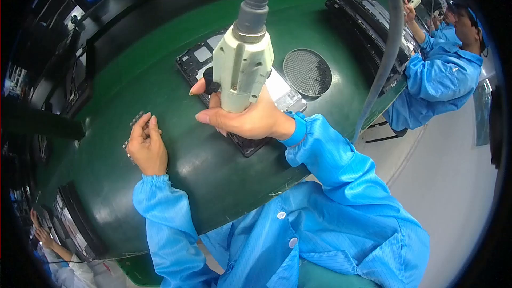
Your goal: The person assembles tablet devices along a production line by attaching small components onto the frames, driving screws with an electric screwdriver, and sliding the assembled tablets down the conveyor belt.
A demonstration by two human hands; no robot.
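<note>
My right hand (250,120) is wrapped round a thick cream-coloured power screwdriver (245,66) with a grey ribbed sleeve and cable on top. Its tip is hidden behind my hand. Beneath it lies a flat dark device chassis (188,66) with silver panels, set at a slant on the green table and partly covered by the tool and my hand. Further left, the curled fingers of my left hand (148,149) close on a narrow dark strip (137,117) with small metallic bits, mostly covered by the hand. A round gridded dish (298,66) holding small black pieces stands right of the chassis.
Dark flat panels (368,26) are stacked along the table's right edge, near a hanging grey cable (386,64). A co-worker in blue (442,82) sits beyond. At lower left are more dark panels (77,221) and another person's hand (44,234).
</note>
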